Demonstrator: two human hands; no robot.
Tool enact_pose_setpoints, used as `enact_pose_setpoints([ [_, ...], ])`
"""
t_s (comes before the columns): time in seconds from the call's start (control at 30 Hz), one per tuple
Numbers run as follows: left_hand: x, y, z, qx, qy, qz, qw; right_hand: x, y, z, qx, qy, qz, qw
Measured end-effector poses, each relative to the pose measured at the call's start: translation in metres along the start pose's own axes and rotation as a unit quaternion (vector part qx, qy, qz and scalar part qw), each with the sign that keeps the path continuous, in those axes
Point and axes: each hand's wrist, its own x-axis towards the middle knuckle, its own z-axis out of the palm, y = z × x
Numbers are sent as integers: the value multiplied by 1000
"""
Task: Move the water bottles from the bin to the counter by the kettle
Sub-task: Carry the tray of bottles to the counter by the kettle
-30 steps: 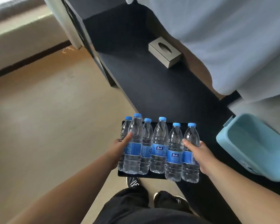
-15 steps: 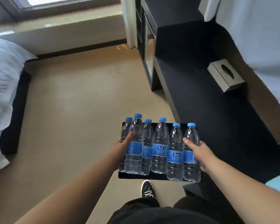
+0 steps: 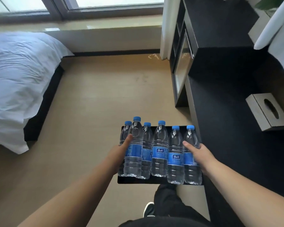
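Several clear water bottles (image 3: 160,151) with blue caps and blue labels stand upright in a row on a flat black tray (image 3: 159,181). My left hand (image 3: 120,153) grips the tray's left side, thumb pressed against the front left bottle. My right hand (image 3: 198,154) grips the right side, thumb on the rightmost bottle. I hold the tray in the air above the wooden floor, just left of the black counter (image 3: 233,128). No kettle or bin is in view.
A silver tissue box (image 3: 267,110) sits on the counter at the right. A black cabinet (image 3: 208,25) with a glass door stands beyond it. A white bed (image 3: 18,82) fills the left. My legs and a shoe (image 3: 148,209) show below.
The view has swung left and up: the blue bin dropped out of sight, while the bed and window came into view. The tray with its bottles stays held between both hands.
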Motion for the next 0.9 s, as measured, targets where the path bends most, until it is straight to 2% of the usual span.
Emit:
enact_pose_setpoints([
  [0.3,60,75,12,-64,28,-9,998,104,-83,-6,-18,-31,8,999],
  [0.53,100,138,32,-127,34,-18,991,174,-154,-22,-78,-59,0,995],
  [0.7,118,185,33,-123,55,-13,991,203,-201,-26,-128,-55,-28,990],
  [0.9,144,246,15,-121,59,-12,991,233,-252,-21,-126,-50,-40,990],
])
